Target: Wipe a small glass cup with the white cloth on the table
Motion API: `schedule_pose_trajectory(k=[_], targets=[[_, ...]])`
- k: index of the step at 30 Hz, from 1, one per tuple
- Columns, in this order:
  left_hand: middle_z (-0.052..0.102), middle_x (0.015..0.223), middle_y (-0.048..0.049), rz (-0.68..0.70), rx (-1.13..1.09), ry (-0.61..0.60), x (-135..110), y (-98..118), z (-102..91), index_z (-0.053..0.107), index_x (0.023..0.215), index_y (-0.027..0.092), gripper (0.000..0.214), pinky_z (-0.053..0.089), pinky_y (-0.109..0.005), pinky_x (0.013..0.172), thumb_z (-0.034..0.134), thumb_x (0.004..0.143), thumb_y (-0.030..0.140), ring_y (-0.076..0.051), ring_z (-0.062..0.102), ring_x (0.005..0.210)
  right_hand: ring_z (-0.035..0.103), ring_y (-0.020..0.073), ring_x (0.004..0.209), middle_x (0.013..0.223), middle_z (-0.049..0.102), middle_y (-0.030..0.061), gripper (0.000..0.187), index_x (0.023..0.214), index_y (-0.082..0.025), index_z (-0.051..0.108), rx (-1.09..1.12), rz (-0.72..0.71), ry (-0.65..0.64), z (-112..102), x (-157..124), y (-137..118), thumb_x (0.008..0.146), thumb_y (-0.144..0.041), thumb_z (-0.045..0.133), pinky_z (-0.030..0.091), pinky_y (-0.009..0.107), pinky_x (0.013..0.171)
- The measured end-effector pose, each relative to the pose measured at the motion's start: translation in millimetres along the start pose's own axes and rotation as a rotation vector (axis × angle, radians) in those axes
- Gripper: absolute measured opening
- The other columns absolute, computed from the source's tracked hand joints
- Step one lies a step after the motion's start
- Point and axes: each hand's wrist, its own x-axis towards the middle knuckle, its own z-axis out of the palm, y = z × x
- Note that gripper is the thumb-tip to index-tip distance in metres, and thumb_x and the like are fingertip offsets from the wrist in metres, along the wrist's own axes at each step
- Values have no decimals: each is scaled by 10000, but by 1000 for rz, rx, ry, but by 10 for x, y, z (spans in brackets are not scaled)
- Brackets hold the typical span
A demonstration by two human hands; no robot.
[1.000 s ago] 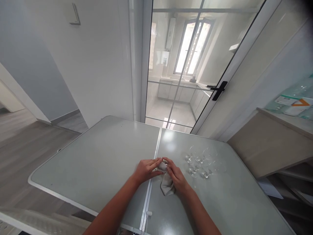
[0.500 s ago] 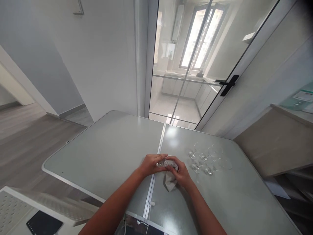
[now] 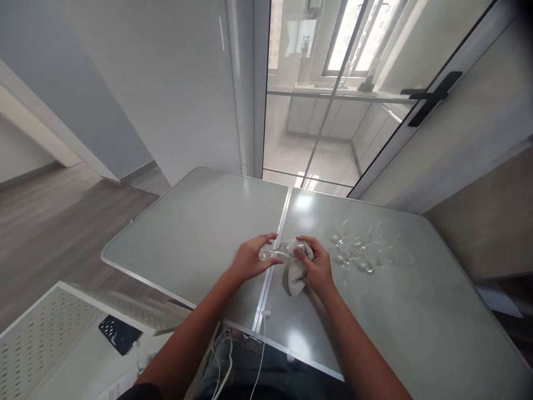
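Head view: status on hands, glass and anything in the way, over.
Left hand open around one end of glass, contact unclear. Right hand holding cloth against the other. Other glasses to the right, apart from both hands.

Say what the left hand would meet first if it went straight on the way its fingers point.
The left hand would likely meet the glass first; its foot lies between the parted fingers, though contact is unclear. Beyond are the cloth and right hand.

Glass [image 3: 284,250] partly in cloth [image 3: 297,276], left of other glasses [image 3: 358,244] on table [image 3: 200,222]; door [image 3: 308,116] behind.
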Motion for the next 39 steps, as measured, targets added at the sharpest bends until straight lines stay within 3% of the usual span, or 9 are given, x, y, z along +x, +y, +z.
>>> schedule_pose_trajectory(k=[4, 11, 17, 22, 26, 29, 31, 36, 39], targets=[[779, 1047, -52, -130, 55, -49, -72, -37, 299, 657, 1302, 266, 498, 570, -309, 785, 743, 833, 412, -211, 741, 859, 574, 186, 765, 903, 665, 28, 406, 1222, -192, 636, 65, 51, -96, -13, 13, -16, 923, -467, 628, 467, 281, 697], [720, 654, -61, -414, -711, -375, -9, -116, 223, 738, 1188, 101, 505, 376, -204, 453, 753, 816, 442, -89, 504, 457, 511, 164, 657, 785, 617, 6, 446, 1346, -222, 600, -5, -70, -449, -282, -22, -168, 1021, -490, 453, 427, 282, 665], [739, 693, -66, -395, -654, -115, -60, -140, 331, 760, 1148, 116, 493, 486, -255, 574, 782, 775, 438, -138, 597, 586, 589, 255, 983, 1092, 676, 75, 483, 1413, -257, 556, -119, -140, -292, -237, -11, -189, 1008, -504, 462, 448, 397, 943], [761, 731, -49, -323, -484, -67, -64, -88, 345, 777, 1123, 159, 429, 497, -258, 568, 802, 745, 361, -143, 606, 586, 560, 180, 728, 856, 648, 18, 462, 1384, -240, 570, 22, 5, -420, -228, 16, -234, 1008, -490, 476, 468, 299, 716], [758, 730, -64, -398, -597, -57, -61, -48, 298, 782, 1078, 132, 443, 540, -275, 616, 837, 710, 373, -189, 692, 663, 507, 146, 572, 694, 584, -17, 477, 1341, -219, 569, 276, 129, -175, -289, 29, -170, 960, -505, 570, 408, 245, 544], [749, 719, -65, -428, -693, -55, -85, -34, 275, 741, 1076, 119, 444, 526, -255, 614, 834, 730, 382, -188, 709, 684, 597, 166, 673, 856, 664, 17, 558, 1419, -246, 495, 394, 112, 201, -303, 86, -61, 942, -518, 593, 469, 258, 597], [742, 708, -48, -444, -758, -86, -97, -24, 274, 669, 1062, 138, 441, 452, -204, 527, 835, 735, 383, -145, 666, 611, 647, 192, 798, 1004, 700, 52, 544, 1361, -238, 554, 415, 119, 283, -270, 112, -10, 908, -529, 632, 512, 286, 678], [673, 611, 37, -496, -925, -202, -62, 8, 295, 456, 984, 200, 532, 244, -148, 410, 845, 712, 441, -31, 394, 388, 680, 270, 881, 996, 739, 103, 524, 1159, -178, 702, 446, 264, -224, -117, 25, -73, 908, -609, 540, 554, 381, 757], [616, 574, 50, -497, -1003, -308, -35, 27, 305, 475, 1031, 186, 590, 191, -162, 391, 845, 691, 494, -19, 324, 371, 689, 293, 917, 971, 748, 99, 533, 1150, -186, 708, 510, 303, -310, -68, -29, -160, 936, -606, 460, 563, 412, 774]])
